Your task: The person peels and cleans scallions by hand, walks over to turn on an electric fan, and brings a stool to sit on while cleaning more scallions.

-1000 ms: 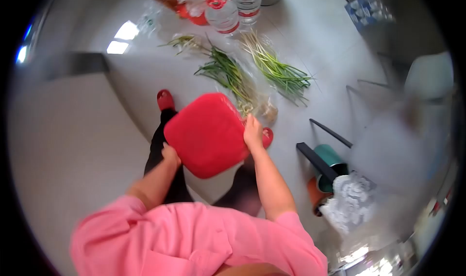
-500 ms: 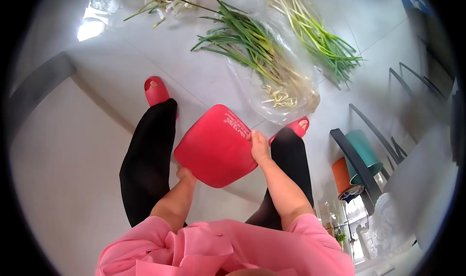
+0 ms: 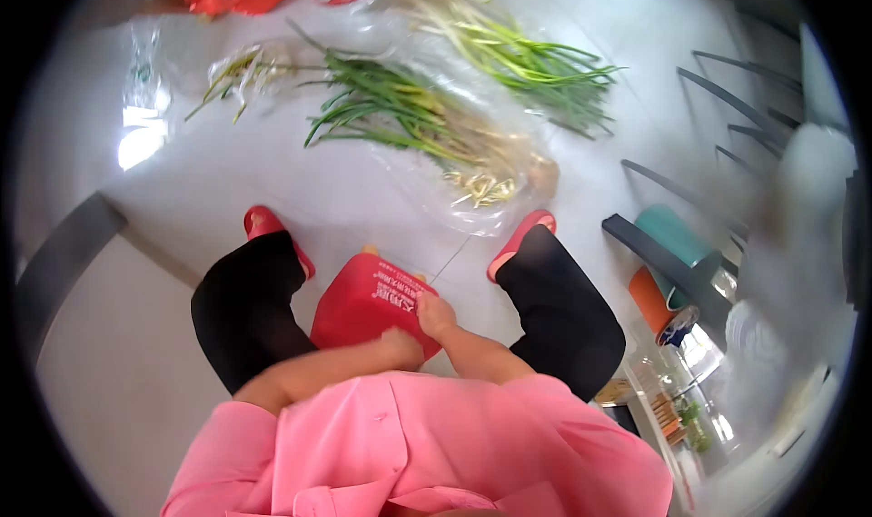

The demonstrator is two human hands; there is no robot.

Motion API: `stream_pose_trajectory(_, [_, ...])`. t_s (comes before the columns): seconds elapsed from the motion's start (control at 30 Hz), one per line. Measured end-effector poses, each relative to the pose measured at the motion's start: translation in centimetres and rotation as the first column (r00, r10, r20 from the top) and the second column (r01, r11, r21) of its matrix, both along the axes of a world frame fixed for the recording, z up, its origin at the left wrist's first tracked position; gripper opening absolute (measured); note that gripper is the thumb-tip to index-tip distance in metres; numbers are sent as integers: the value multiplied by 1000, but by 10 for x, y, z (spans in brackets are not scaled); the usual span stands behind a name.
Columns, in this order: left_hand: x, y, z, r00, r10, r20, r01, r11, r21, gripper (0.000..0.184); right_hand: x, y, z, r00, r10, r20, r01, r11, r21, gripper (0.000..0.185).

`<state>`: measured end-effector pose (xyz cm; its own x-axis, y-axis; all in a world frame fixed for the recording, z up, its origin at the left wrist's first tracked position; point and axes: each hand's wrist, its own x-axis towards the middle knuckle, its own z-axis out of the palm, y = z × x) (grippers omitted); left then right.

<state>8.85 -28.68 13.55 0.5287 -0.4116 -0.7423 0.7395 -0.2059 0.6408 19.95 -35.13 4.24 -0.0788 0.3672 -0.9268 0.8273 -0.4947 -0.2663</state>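
A small red stool with a square, round-cornered seat and white printing is held low in front of me, between my knees. Pale stubs that look like leg ends show past its far edge. My right hand is closed on the seat's right edge. Close beside it, my left hand is curled at the near edge, slightly blurred, with its fingertips partly hidden.
Green scallions lie on a clear plastic bag on the tiled floor. Another bunch lies behind them, and a small bagged bunch to the left. A teal bin and an orange container stand right, near dark metal legs.
The stool has come nearer my body and tilted. My left hand has moved from its left corner to the near edge, close to my right hand. My view has shifted.
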Motion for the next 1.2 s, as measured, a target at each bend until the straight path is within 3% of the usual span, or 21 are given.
stream_pose_trajectory(0.03, [0, 32, -2, 999, -28, 35, 26, 998, 50, 26, 3, 9, 1, 1000, -20, 13, 20, 999, 35, 40])
stream_pose_trajectory(0.1, [-16, 103, -8, 994, 83, 73, -93, 984, 154, 25, 10, 27, -2, 929, 280, -240, -280, 959, 35, 40])
stream_pose_trajectory(0.13, [-26, 135, -5, 982, 162, 96, -180, 954, 239, 24, 10, 40, -12, 931, 324, -168, -345, 932, -114, 41])
stream_pose_trajectory(0.17, [-38, 160, 2, 936, 317, 153, -351, 863, 364, 24, 14, 44, -37, 901, 389, -189, -415, 901, -124, 43])
stream_pose_trajectory(0.2, [-47, 179, 7, 916, 350, 198, -401, 768, 499, 24, 19, 51, -63, 867, 453, -208, -483, 867, -126, 44])
stream_pose_trajectory(0.23, [-66, 180, -27, 867, 355, 350, -498, 612, 614, 25, 22, 82, -50, 893, 435, -112, -444, 893, -71, 47])
stream_pose_trajectory(0.27, [-71, 192, -23, 771, 449, 451, -635, 482, 604, 25, 24, 94, -55, 923, 385, -15, -379, 914, 145, 50])
stream_pose_trajectory(0.3, [-83, 193, -30, 623, 606, 494, -779, 426, 460, 25, 22, 117, -54, 942, 334, -25, -326, 933, 155, 49])
stream_pose_trajectory(0.33, [-74, 205, -11, 430, 801, 417, -885, 282, 370, 24, 20, 141, -55, 959, 282, -37, -272, 948, 164, 49])
stream_pose_trajectory(0.37, [-71, 188, -7, 445, 795, 412, -879, 299, 371, 24, 20, 148, -62, 960, 280, -21, -255, 901, 350, 47])
stream_pose_trajectory(0.43, [-63, 176, -1, -43, 910, 412, -950, -165, 265, 26, 7, 156, -41, 995, 96, -41, -63, 867, 494, 42])
stream_pose_trajectory(0.5, [-60, 148, 13, -48, 925, 377, -964, -142, 225, 26, 5, 160, -48, 988, 139, -66, -83, 840, 537, 38])
stream_pose_trajectory(0.57, [-53, 122, 16, 157, 889, 431, -945, 9, 326, 31, 8, 143, -39, 983, 162, -86, -86, 819, 567, 35])
stream_pose_trajectory(0.63, [-53, 122, 10, 164, 856, 491, -955, 14, 295, 31, 16, 140, -22, 1000, 7, -19, 8, 721, 693, 29])
stream_pose_trajectory(0.73, [-40, 127, 61, 166, 752, 638, -958, -32, 286, 28, 37, 131, -31, 999, -46, -3, 35, 728, 685, 26])
stream_pose_trajectory(0.8, [-35, 135, 84, 285, 619, 732, -944, 48, 327, 29, 45, 136, -40, 998, -66, 10, 41, 732, 680, 26])
stream_pose_trajectory(0.9, [-34, 149, 118, 275, 585, 763, -952, 57, 299, 30, 44, 148, -37, 996, -70, 55, 9, 694, 720, 27])
stream_pose_trajectory(0.97, [-45, 162, 118, 284, 592, 755, -951, 72, 301, 32, 34, 161, -28, 971, -217, -99, 220, 655, 723, 28])
stream_pose_trajectory(1.03, [-55, 171, 115, 368, 595, 715, -919, 113, 379, 32, 22, 165, -20, 973, -230, -33, 189, 700, 689, 29])
stream_pose_trajectory(1.1, [-57, 186, 110, 377, 619, 689, -914, 129, 385, 33, 14, 179, -23, 966, -255, 31, 170, 725, 667, 31])
stream_pose_trajectory(1.2, [-50, 212, 88, 167, 730, 662, -982, 62, 179, 37, 5, 183, -43, 980, -197, -25, 168, 755, 634, 28])
